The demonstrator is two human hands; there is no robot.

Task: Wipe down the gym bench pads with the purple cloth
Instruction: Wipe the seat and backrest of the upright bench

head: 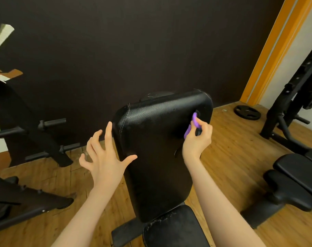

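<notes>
Right hand pinches bunched purple cloth against backrest pad, upper right edge. Left hand spread, released, beside pad — risk: small wad skips patches.

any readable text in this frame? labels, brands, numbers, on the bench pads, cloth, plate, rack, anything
None readable.
Backrest pad: bare black vinyl, no logo or label showing.
Seat pad: no print showing.
Purple cloth in the right hand: no tag or print showing.
Weight plate on the floor: any raised marking is too small and dark to read.
Rack: no legible sticker or number.
</notes>
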